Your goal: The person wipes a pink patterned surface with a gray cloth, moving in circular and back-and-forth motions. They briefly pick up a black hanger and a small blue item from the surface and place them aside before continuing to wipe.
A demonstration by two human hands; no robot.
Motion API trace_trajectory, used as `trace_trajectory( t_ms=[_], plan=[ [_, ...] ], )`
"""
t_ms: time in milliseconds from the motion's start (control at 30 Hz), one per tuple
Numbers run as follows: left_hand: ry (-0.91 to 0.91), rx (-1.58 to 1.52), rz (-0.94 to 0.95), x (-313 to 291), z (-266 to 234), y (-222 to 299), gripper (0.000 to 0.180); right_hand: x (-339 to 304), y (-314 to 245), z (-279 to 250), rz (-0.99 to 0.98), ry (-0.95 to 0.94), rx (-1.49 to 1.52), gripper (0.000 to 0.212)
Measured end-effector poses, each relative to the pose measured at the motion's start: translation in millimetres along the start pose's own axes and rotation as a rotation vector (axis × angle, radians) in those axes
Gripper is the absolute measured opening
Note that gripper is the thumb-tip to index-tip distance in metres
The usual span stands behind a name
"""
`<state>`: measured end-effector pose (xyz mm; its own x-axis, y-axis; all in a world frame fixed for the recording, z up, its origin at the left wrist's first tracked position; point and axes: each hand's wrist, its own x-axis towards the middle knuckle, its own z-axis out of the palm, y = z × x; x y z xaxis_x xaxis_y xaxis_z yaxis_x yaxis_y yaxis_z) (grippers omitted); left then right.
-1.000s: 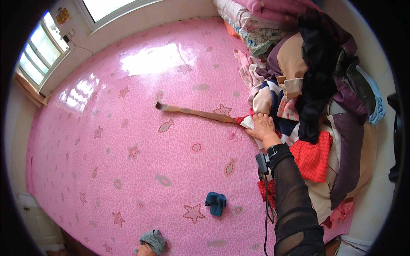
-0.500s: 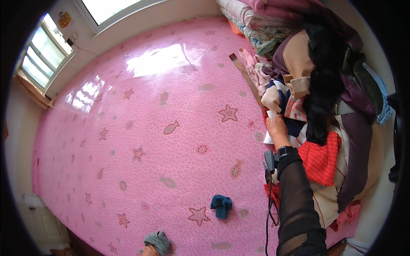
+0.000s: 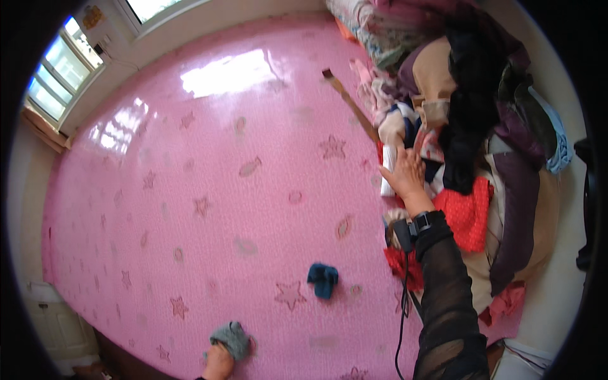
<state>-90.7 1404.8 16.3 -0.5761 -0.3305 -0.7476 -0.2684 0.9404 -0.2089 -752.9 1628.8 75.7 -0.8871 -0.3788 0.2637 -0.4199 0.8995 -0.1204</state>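
My left hand [image 3: 220, 363] is at the lower edge, closed on a small grey bundled cloth [image 3: 231, 339] that rests on the pink sheet; its fingertips are hidden by the cloth. On the right, my right hand [image 3: 406, 176] lies open with its fingers spread at the edge of a clothes pile. Its thumb touches or nearly touches a white flat strip [image 3: 388, 171]. Just beyond, a long thin brown stick with a dark end [image 3: 347, 98] pokes out from the pile. Between my hands, a dark teal rolled-up cloth [image 3: 322, 280] sits alone on the sheet.
The heaped clothes include a black garment [image 3: 470, 107], a red patterned cloth [image 3: 467, 218] and dark purple trousers [image 3: 516, 215]. Folded quilts [image 3: 380, 28] are stacked at the far right. A black cord [image 3: 402, 329] hangs from a device at my right wrist. Pink patterned sheet [image 3: 209, 247] spreads leftward.
My right hand has unfolded from a closed shape beside the white strip to spread fingers. More of my left hand and the grey cloth shows. The stick's dark end has shifted slightly left.
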Motion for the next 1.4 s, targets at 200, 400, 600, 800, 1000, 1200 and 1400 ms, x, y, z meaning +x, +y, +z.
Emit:
trace_trajectory(
  t_ms=[200,400,600,800,1000,1200,1400],
  plan=[
    [0.221,0.030,0.047,-2,19,-3,0.057,-89,-42,-6,-0.276,-0.526,0.330,0.047],
    [0.218,-0.036,0.046,-4,14,-1,0.056,-209,-107,-14,-0.488,-0.643,0.508,0.045],
    [0.221,-0.053,0.044,-2,6,-1,0.056,-203,-101,-19,-0.434,-0.746,0.394,0.025],
    [0.218,-0.081,0.028,4,10,-4,0.055,-149,-32,-41,-0.180,-0.457,0.587,0.028],
    [0.217,-0.100,0.012,8,6,-3,0.054,-100,45,-66,0.343,-0.077,0.585,0.027],
    [0.262,-0.107,0.011,8,20,-5,0.054,-130,62,-89,0.498,-0.257,1.331,0.024],
    [0.367,-0.082,-0.002,12,13,-5,0.048,-188,57,-102,0.437,-0.201,1.574,0.021]
  ],
)
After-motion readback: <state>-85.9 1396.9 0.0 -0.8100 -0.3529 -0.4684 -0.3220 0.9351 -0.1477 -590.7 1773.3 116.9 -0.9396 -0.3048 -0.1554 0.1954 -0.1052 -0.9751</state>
